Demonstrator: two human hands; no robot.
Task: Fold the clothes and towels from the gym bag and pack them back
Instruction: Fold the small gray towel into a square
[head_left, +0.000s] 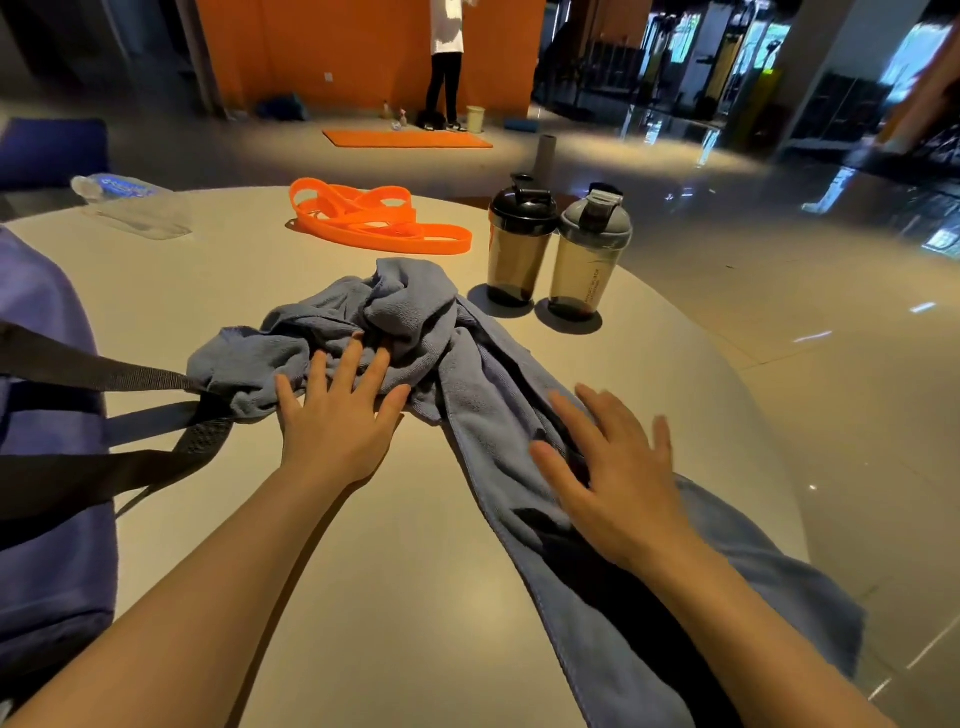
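Note:
A crumpled grey-blue towel (415, 332) lies across the round table, bunched in the middle, with one long end trailing toward me at the lower right and over the table edge. My left hand (340, 410) lies flat with spread fingers on the bunched part. Over the trailing strip my right hand (618, 478) is spread with straight fingers, on or just above the cloth. The purple gym bag (47, 467) stands at the left edge, its black straps (104, 374) reaching toward the towel.
Two dark shaker bottles (519, 244) (587, 260) stand just beyond the towel at the right. Orange resistance bands (374, 218) lie at the far middle, and a plastic water bottle (130, 202) lies at the far left. A person stands by an orange mat (405, 139) on the floor behind.

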